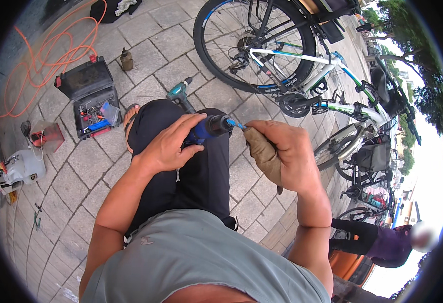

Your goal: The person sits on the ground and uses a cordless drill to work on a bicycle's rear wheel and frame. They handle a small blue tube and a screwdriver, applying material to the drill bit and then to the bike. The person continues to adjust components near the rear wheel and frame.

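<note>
My left hand (168,144) is wrapped round the body of a blue and black power drill (206,130), held above my knees. Its dark chuck points right. A blue bit (236,123) sticks out of the chuck toward my right thumb. My right hand (293,151) is closed on a brown cloth (260,150), possibly part of a worn glove, with its fingers hidden behind the cloth. The thumb and cloth meet at the end of the bit; how firmly they pinch it cannot be made out.
A teal drill (179,94) lies ahead of my knees. Left of it stand an open toolbox (94,112), a small brown bottle (126,59) and an orange hose (55,63). A plastic jug (23,167) is farther left. Bicycles (262,50) stand ahead and right; a person (383,245) is far right.
</note>
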`<state>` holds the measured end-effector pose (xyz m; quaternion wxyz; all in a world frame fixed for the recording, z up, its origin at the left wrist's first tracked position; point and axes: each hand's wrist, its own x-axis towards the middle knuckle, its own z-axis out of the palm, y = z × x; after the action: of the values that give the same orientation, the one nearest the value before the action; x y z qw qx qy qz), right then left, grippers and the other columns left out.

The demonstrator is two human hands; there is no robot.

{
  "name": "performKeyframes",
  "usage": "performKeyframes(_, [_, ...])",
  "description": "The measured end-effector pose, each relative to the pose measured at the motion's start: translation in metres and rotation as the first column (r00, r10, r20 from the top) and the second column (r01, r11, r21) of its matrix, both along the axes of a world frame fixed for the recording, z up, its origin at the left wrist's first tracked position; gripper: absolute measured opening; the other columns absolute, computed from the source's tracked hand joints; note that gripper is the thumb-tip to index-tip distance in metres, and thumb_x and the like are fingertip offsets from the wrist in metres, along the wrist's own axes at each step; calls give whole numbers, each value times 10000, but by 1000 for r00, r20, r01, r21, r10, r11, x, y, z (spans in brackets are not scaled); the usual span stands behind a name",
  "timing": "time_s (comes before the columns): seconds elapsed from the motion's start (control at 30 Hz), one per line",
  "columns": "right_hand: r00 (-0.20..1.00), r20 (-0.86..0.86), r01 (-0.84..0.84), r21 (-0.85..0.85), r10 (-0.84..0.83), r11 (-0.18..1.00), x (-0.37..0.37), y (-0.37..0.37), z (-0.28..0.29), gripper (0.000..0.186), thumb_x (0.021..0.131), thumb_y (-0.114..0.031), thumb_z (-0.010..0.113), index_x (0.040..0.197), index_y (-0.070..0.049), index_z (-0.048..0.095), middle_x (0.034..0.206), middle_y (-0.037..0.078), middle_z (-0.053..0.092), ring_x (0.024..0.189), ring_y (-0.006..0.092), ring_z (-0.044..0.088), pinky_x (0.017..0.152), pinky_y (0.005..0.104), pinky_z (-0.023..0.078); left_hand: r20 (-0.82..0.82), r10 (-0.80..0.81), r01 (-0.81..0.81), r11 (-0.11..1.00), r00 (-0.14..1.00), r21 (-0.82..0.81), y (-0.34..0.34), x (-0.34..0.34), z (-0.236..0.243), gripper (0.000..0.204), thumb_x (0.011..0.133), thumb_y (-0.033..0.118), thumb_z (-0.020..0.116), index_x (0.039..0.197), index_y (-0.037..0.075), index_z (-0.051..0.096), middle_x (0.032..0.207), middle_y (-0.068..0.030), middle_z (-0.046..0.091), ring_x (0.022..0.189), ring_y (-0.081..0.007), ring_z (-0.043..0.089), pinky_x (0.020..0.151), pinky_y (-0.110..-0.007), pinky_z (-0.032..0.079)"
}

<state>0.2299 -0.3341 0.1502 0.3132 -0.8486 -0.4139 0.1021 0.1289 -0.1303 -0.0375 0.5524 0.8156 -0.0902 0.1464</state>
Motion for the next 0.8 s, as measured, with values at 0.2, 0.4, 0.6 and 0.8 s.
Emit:
performKeyframes(0.2, [1000,-24,-2,-26,1,1000,3,-3,12,118,921,-52,734,1017,16,742,783,176,690,672,334,686,612,387,530,-37,15,-15,1000,999,-3,-1,-1,0,701,848,60,793,1480,29,492,1407,-222,587,1275,-433,589,1062,-443,497])
performKeyframes(0.4, [999,-33,-15,-55,13,998,4,-1,15,104,927,-38,720,1013,18,737,773,163,689,663,309,688,605,378,525,-26,27,-28,999,999,-35,-3,1,-5,693,847,89,800,1474,40,511,1380,-222,609,1273,-426,601,1072,-437,488])
performKeyframes(0.6, [998,-26,56,-41,-57,998,0,-3,11,111,940,-27,707,1036,24,730,775,142,688,649,258,676,607,352,523,20,22,-22,1000,1000,6,1,1,-3,712,826,95,809,1462,23,498,1425,-194,593,1299,-428,573,1115,-467,454])
performKeyframes(0.8, [996,-62,66,-26,-68,997,0,-6,10,113,941,-38,710,1034,18,741,775,138,690,660,250,679,618,348,527,139,36,-26,997,990,-69,-5,8,31,621,897,226,754,1434,10,528,1385,-165,626,1304,-381,580,1146,-466,416])
